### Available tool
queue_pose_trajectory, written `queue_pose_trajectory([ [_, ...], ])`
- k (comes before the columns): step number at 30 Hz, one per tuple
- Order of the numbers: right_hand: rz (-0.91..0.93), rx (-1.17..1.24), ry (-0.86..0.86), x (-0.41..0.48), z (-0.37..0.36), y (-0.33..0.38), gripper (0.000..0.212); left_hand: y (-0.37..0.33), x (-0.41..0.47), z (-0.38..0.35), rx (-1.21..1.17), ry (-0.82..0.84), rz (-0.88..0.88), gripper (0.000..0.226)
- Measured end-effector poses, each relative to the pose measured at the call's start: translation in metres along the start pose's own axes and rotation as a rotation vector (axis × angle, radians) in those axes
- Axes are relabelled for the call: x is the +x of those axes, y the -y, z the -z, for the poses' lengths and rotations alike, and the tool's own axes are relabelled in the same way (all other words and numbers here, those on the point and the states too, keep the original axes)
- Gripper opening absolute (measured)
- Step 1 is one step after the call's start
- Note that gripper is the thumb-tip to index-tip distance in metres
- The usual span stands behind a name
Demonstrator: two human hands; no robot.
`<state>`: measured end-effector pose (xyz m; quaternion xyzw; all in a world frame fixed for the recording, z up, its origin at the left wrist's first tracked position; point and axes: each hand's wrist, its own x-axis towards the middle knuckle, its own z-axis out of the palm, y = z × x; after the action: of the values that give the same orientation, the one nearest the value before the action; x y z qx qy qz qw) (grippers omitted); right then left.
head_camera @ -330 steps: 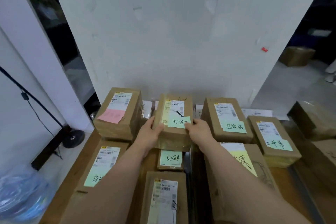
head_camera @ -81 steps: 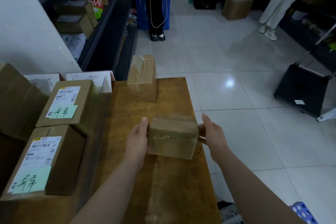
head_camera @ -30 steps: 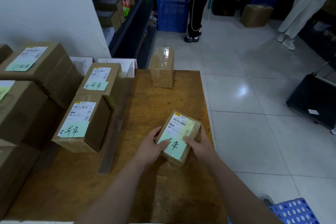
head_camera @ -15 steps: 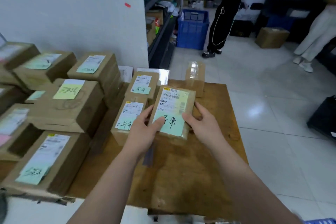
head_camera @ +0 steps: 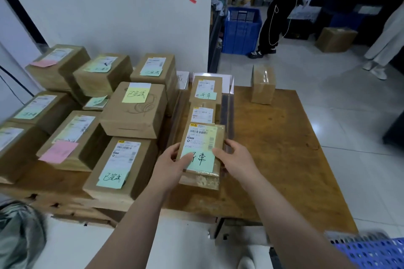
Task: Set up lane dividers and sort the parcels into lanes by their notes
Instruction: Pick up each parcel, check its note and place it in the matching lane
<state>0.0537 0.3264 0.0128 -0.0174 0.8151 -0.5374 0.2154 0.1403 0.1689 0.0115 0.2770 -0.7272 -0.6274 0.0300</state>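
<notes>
A small brown parcel [head_camera: 202,137] with a white label and a green handwritten note lies at the near end of a lane on the wooden table [head_camera: 284,148]. My left hand [head_camera: 172,162] grips its left side and my right hand [head_camera: 235,157] its right side. Two parcels with similar green notes, one [head_camera: 205,90] at the back and one [head_camera: 202,113] in the middle, sit behind it in the same lane. A clear lane divider [head_camera: 227,116] runs along the lane's right side. Another divider [head_camera: 175,116] stands on its left.
Several noted parcels [head_camera: 133,111] fill the lanes to the left. One taped, unlabelled parcel [head_camera: 262,85] stands upright at the table's far right. White sign cards [head_camera: 209,76] lean at the back. A person in black [head_camera: 275,13] stands by a blue crate [head_camera: 240,28]. A blue stool [head_camera: 371,251] is near right.
I picked the small parcel up from the right side of the table, turned its label upward, and carried it left. It now sits lower, behind the two green-noted parcels' lane end.
</notes>
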Motion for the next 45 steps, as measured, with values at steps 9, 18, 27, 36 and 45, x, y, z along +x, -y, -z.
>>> queue_pose_trajectory([
  [9, -0.106, -0.059, 0.089, 0.019, -0.031, -0.039, 0.063, 0.052, 0.029, -0.001, 0.029, 0.051, 0.144, 0.055],
  [18, -0.179, -0.094, 0.100, 0.032, -0.051, -0.059, 0.054, 0.084, 0.047, -0.006, 0.088, 0.073, 0.194, 0.059],
  [27, -0.108, -0.196, 0.050, 0.029, -0.052, -0.057, 0.049, 0.083, 0.050, -0.006, 0.199, 0.026, 0.161, 0.063],
  [36, 0.167, -0.434, -0.142, 0.030, 0.003, -0.016, 0.059, 0.010, 0.048, -0.023, 0.417, -0.062, -0.249, 0.042],
  [45, 0.089, -0.553, -0.300, 0.060, 0.113, -0.012, 0.062, -0.068, 0.080, -0.106, 0.524, 0.028, -0.394, 0.048],
])
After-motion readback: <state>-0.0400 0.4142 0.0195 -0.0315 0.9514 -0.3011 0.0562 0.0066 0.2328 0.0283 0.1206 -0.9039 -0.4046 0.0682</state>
